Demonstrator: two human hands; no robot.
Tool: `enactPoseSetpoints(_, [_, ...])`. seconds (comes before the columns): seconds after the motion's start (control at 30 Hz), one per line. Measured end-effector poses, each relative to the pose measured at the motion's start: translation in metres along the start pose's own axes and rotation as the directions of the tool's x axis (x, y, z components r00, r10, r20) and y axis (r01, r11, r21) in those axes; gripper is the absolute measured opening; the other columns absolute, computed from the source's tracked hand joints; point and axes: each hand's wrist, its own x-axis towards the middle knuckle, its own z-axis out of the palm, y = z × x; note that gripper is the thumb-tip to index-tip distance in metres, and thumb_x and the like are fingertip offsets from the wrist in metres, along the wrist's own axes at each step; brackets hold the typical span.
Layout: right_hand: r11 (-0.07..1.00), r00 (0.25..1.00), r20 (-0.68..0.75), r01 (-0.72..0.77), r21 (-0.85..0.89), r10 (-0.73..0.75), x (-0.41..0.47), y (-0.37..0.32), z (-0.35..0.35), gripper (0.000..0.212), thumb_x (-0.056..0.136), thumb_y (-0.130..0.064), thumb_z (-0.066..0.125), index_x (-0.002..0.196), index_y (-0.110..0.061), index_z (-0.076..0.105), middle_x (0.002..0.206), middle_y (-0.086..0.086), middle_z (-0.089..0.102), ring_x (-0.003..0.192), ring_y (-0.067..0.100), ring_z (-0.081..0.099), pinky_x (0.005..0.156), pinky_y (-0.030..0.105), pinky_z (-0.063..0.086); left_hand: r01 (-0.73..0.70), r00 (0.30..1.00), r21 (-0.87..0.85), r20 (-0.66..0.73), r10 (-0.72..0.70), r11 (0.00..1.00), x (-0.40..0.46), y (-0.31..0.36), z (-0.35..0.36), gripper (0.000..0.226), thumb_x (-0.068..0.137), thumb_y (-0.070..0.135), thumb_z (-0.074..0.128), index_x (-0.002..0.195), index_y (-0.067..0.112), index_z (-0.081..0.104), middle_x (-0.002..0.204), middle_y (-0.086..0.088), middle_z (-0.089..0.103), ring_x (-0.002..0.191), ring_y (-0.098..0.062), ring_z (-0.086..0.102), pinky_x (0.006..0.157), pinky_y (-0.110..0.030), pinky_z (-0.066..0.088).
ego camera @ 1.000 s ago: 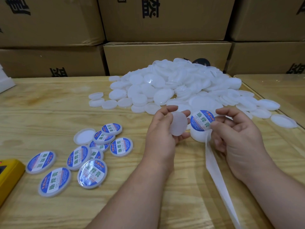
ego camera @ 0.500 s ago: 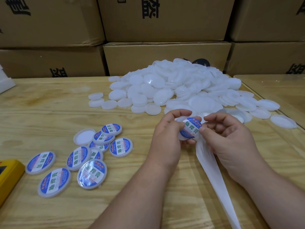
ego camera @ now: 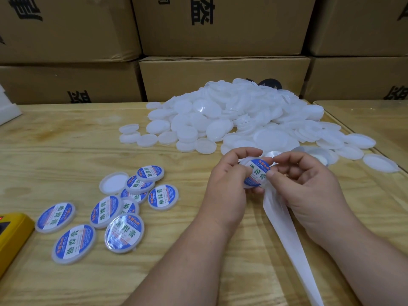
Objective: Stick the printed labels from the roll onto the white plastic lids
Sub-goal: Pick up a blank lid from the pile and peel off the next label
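Observation:
My left hand (ego camera: 227, 184) grips a white lid (ego camera: 244, 162) by its edge above the table. A round blue-and-white label (ego camera: 257, 172) lies on that lid's face. My right hand (ego camera: 306, 186) pinches the label's right edge with thumb and forefinger. The white backing strip (ego camera: 287, 237) of the label roll hangs from under my right hand toward the lower right. A big heap of bare white lids (ego camera: 231, 120) lies behind my hands. Several labelled lids (ego camera: 123, 233) lie on the table at the left.
The wooden table (ego camera: 66, 151) carries a yellow device (ego camera: 11, 235) at its left edge. One lid (ego camera: 113, 183) lies upside down among the labelled ones. Stacked cardboard boxes (ego camera: 220, 78) wall the back. A second table surface (ego camera: 375, 120) adjoins at the right.
The label, held apart from the bare lid a second ago, has been brought over and now lies on the lid. Both hands have closed together around it.

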Motion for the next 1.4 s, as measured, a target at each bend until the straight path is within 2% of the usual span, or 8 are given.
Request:
enactPoseSetpoints(0.17, [1.0,1.0,0.002,-0.002,0.029,0.002,-0.001,-0.002,0.002,0.02,0.09,0.013,0.064,0.097,-0.006,0.062,0.077,-0.003,0.076,0.058,0.006,0.063,0.05,0.014,0.051,-0.002,1.0,0.023,0.01,0.002,1.0,0.0,-0.001,0.0,0.042,0.095,-0.002,0.039,0.09,0.026,0.07,0.107,-0.015,0.076,0.082,-0.022,0.067,0.061,-0.029,0.051])
enactPoseSetpoints(0.37, [1.0,1.0,-0.002,0.004,0.021,-0.004,-0.002,-0.003,0.003,0.021,0.089,0.013,0.064,0.095,-0.006,0.063,0.07,-0.005,0.074,0.052,0.005,0.059,0.045,0.012,0.047,-0.003,1.0,0.024,0.015,0.002,1.0,-0.001,0.0,0.002,0.023,0.082,0.018,0.05,0.089,0.027,0.07,0.104,-0.012,0.077,0.079,-0.021,0.068,0.059,-0.026,0.051])
enactPoseSetpoints(0.5, [0.999,1.0,0.003,-0.004,0.033,0.004,-0.002,-0.003,0.003,0.019,0.089,0.013,0.065,0.097,-0.004,0.063,0.074,0.0,0.073,0.056,0.009,0.064,0.048,0.014,0.05,-0.027,1.0,0.04,0.015,0.026,0.999,-0.001,-0.002,0.001,0.024,0.101,0.01,0.049,0.094,0.023,0.067,0.107,-0.014,0.076,0.077,-0.018,0.068,0.059,-0.025,0.052])
enactPoseSetpoints(0.63, [0.999,1.0,0.0,-0.009,0.044,0.009,-0.003,-0.004,0.003,0.018,0.089,0.014,0.065,0.097,-0.002,0.063,0.075,0.0,0.074,0.059,0.01,0.068,0.049,0.015,0.051,-0.022,1.0,0.055,0.008,0.022,0.998,-0.001,-0.002,0.002,0.026,0.105,0.009,0.046,0.096,0.022,0.067,0.105,-0.011,0.077,0.077,-0.016,0.069,0.059,-0.025,0.053])
enactPoseSetpoints(1.07, [0.999,1.0,-0.002,-0.012,0.036,0.012,-0.004,-0.004,0.003,0.02,0.089,0.014,0.064,0.094,-0.004,0.063,0.07,-0.007,0.074,0.057,0.002,0.067,0.05,0.013,0.051,-0.022,1.0,0.095,-0.002,0.023,0.995,0.002,-0.007,0.001,0.047,0.078,-0.005,0.042,0.092,0.03,0.069,0.106,-0.006,0.077,0.083,-0.016,0.074,0.063,-0.024,0.056])
enactPoseSetpoints(1.13, [0.999,1.0,-0.01,-0.019,0.037,0.02,-0.004,-0.005,0.003,0.018,0.089,0.012,0.065,0.096,-0.005,0.063,0.069,-0.006,0.074,0.051,0.001,0.065,0.046,0.011,0.047,-0.029,1.0,0.135,-0.008,0.03,0.99,0.004,-0.01,0.0,0.053,0.081,-0.011,0.041,0.095,0.033,0.067,0.106,-0.001,0.077,0.089,-0.017,0.075,0.067,-0.028,0.06])
enactPoseSetpoints(1.27, [0.999,0.999,-0.03,-0.039,-0.028,0.038,-0.003,-0.005,0.0,0.016,0.092,0.005,0.066,0.1,-0.01,0.067,0.081,0.002,0.079,0.044,0.005,0.06,0.043,0.012,0.043,-0.068,0.996,0.237,-0.041,0.08,0.969,0.003,-0.011,-0.002,0.052,0.084,-0.007,0.049,0.1,0.041,0.062,0.107,0.009,0.076,0.094,-0.024,0.074,0.084,-0.053,0.059])
enactPoseSetpoints(1.4, [0.997,0.999,-0.031,-0.045,-0.07,0.043,-0.002,-0.002,-0.003,0.016,0.094,0.001,0.063,0.099,-0.012,0.071,0.08,0.016,0.077,0.052,0.008,0.065,0.044,0.014,0.043,-0.083,0.99,0.284,-0.086,0.111,0.955,0.004,-0.011,-0.005,0.047,0.087,-0.003,0.055,0.106,0.04,0.059,0.104,0.012,0.076,0.092,-0.014,0.074,0.083,-0.051,0.06])
